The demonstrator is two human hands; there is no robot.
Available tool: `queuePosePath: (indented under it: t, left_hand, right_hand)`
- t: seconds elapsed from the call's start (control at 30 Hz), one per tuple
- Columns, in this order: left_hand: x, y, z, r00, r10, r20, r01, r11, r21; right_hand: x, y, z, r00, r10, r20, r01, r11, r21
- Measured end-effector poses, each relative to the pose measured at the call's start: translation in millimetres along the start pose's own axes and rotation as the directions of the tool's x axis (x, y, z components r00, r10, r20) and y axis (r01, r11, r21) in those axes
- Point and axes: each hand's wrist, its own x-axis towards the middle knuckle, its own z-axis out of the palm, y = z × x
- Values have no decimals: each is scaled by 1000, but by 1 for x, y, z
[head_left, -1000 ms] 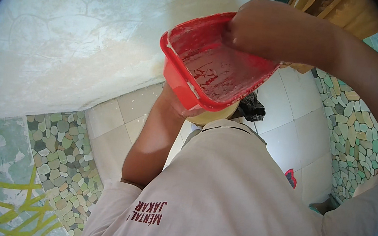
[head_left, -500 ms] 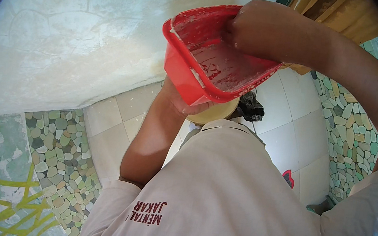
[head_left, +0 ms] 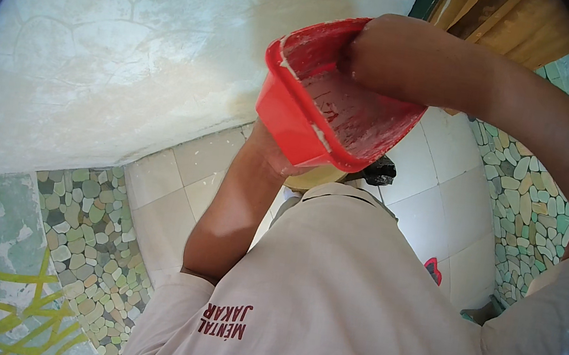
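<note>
A red plastic tub (head_left: 291, 124), its inside smeared with pale wet paste, is held tilted in front of me, mouth toward me. Beneath it, my left hand (head_left: 281, 163) holds it up by its underside, with most of the fingers hidden by the tub. My right hand (head_left: 372, 54) reaches over the far right rim into the tub. Its fingers curl down and look closed, but the fingertips and anything in them are hidden. Whitish paste clings along the rim.
A pale, patchy wall (head_left: 136, 50) rises close at the left. Below the tub are a yellowish round container (head_left: 317, 177), partly hidden, and a black plastic bag (head_left: 379, 170). Light floor tiles (head_left: 433, 197) meet pebble-patterned strips (head_left: 95, 224). Wooden boards (head_left: 506, 23) stand at the back right.
The tub has shifted a little to the right and down, tipping slightly. My left hand has moved along with it, while my right hand stays inside, slightly lower.
</note>
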Motion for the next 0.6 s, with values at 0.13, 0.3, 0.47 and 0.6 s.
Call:
queuePosePath:
  t: [0.13,0.3,0.47,0.6]
  left_hand:
    - [6,-7,-7,998,45,46,-49,995,83]
    - [1,-9,6,986,156,52,-164,955,246]
    - [-1,-9,0,976,133,172,-169,962,213]
    - [-1,-1,4,998,58,36,-66,964,258]
  right_hand:
    - [-1,3,-10,992,52,116,-61,995,77]
    - [3,2,6,997,-71,-29,68,992,-103]
    - [4,1,13,991,-93,-101,85,993,-84]
    - [5,2,0,995,-74,-65,67,992,-103]
